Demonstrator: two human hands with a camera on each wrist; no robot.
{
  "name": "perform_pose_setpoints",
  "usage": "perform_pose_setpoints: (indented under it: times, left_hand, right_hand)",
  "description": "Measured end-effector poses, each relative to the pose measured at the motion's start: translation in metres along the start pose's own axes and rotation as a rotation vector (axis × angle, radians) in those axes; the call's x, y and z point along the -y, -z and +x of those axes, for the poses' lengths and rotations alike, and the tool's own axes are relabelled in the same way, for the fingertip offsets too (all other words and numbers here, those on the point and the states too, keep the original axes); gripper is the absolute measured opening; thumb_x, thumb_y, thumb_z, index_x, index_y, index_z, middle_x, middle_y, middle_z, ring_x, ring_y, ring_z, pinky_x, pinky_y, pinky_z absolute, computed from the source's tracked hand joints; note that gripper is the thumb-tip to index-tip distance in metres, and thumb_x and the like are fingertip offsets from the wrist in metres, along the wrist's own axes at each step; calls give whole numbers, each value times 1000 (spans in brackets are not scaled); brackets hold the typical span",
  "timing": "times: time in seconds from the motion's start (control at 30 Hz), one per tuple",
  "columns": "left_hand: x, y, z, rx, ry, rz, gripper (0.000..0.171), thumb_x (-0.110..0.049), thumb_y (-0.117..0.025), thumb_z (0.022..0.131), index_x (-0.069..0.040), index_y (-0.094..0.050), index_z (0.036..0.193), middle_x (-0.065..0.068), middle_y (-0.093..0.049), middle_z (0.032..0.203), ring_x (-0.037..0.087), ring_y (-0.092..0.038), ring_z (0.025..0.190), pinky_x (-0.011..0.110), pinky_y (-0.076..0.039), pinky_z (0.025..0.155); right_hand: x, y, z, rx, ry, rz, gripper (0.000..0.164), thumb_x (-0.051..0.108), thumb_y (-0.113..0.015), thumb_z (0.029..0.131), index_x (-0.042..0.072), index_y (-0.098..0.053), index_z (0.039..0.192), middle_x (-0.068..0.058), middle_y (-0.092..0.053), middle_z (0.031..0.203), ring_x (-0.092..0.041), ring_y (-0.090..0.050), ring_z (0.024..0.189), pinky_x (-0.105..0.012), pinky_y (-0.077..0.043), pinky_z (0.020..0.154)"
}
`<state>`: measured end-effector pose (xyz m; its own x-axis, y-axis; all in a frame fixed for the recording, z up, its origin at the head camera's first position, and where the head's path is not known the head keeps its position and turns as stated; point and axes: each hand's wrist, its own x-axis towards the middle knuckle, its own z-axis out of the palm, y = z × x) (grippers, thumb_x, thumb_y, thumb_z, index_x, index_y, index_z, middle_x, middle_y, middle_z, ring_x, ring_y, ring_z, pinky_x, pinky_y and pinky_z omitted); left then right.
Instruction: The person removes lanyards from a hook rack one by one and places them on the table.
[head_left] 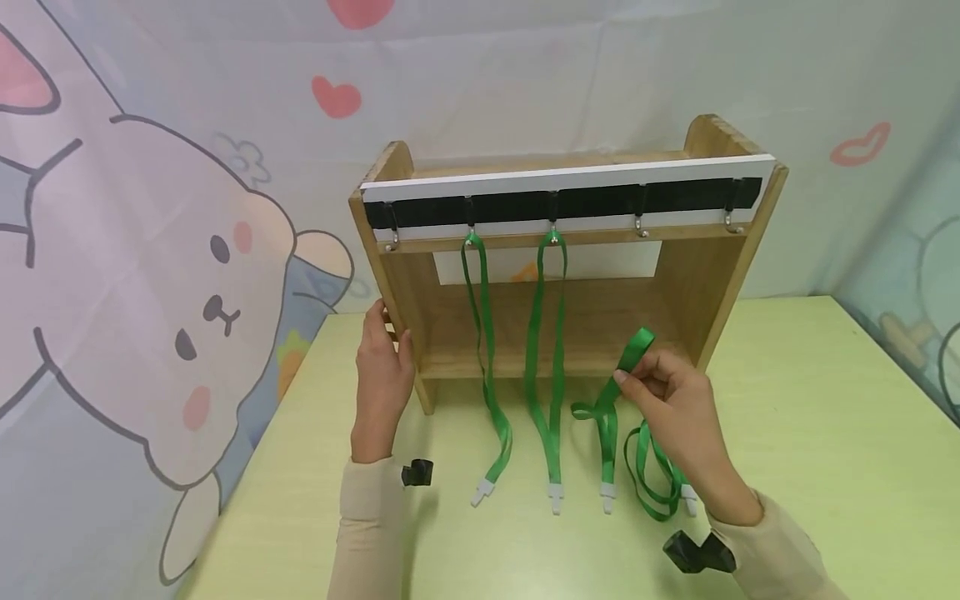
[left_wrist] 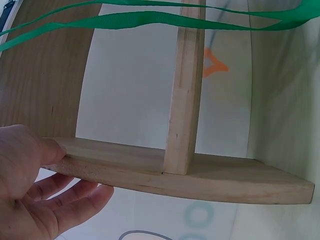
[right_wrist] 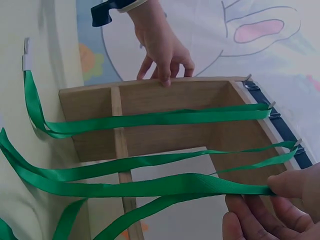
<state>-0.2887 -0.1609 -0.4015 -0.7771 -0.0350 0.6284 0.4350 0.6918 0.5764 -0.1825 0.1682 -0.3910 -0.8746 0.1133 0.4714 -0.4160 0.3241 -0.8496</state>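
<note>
A small wooden rack point(head_left: 726, 275) stands on the table, with a row of metal hooks along its top front. My left hand point(head_left: 384, 367) grips the rack's left side panel point(left_wrist: 235, 182), thumb on one face and fingers on the other. Between thumb and fingers, my right hand point(head_left: 678, 404) pinches the upper loop of a green lanyard point(head_left: 608, 442); its white clip dangles toward the table. Two more green lanyards, one left point(head_left: 487, 333) and one middle point(head_left: 533, 342), hang from hooks. Below my right hand lies another green lanyard point(head_left: 662, 512), coiled on the table.
Bare metal hooks show at the far left point(head_left: 393, 242) and on the right point(head_left: 641, 227). The pale yellow table point(head_left: 255, 517) extends around the rack. Behind it hangs a cartoon-printed cloth point(head_left: 525, 83).
</note>
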Motion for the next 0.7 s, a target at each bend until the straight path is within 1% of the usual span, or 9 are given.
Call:
perform_pose_setpoints:
  times: [0.07, 0.27, 0.37, 0.53, 0.7]
  left_hand:
    - [0, 0, 0, -2, 0, -1, 51, 3, -58, 100, 10, -34, 144, 30, -51, 124, 41, -62, 97, 48, -58, 76]
    - [1, -1, -1, -6, -13, -4, 50, 3, -58, 100, 10, -35, 143, 29, -52, 121, 40, -62, 95, 48, -58, 74]
    - [1, -2, -1, -8, -19, -7, 49, 4, -58, 100, 11, -35, 142, 30, -52, 121, 40, -62, 95, 48, -58, 73]
    - [3, -2, -1, -18, -26, -7, 49, 4, -58, 99, 11, -35, 142, 30, -52, 121, 41, -62, 94, 48, -58, 72]
    - [4, -2, 0, -21, -29, -6, 47, 4, -58, 100, 12, -37, 141, 30, -53, 119, 40, -61, 94, 48, -57, 73]
  right_hand:
    - [-2, 0, 0, 12, -11, 15, 9, 2, -69, 95, -6, -67, 94, -5, -66, 86, -6, -63, 70, -18, -50, 63]
    - [-5, 6, 0, 56, -57, -4, 9, 2, -69, 95, -4, -65, 91, -1, -69, 81, -6, -62, 67, -19, -50, 61]
    - [-3, 9, 0, 109, -105, 15, 11, 3, -68, 96, -6, -64, 91, -6, -70, 82, -8, -65, 68, -21, -53, 63]
    - [-3, 10, 1, 216, -168, 28, 12, 3, -67, 97, -9, -64, 94, -19, -72, 92, -15, -71, 76, -26, -57, 70]
    - [-5, 9, 2, 264, -189, 4, 12, 4, -66, 97, -8, -64, 97, -21, -72, 95, -18, -71, 78, -27, -57, 72]
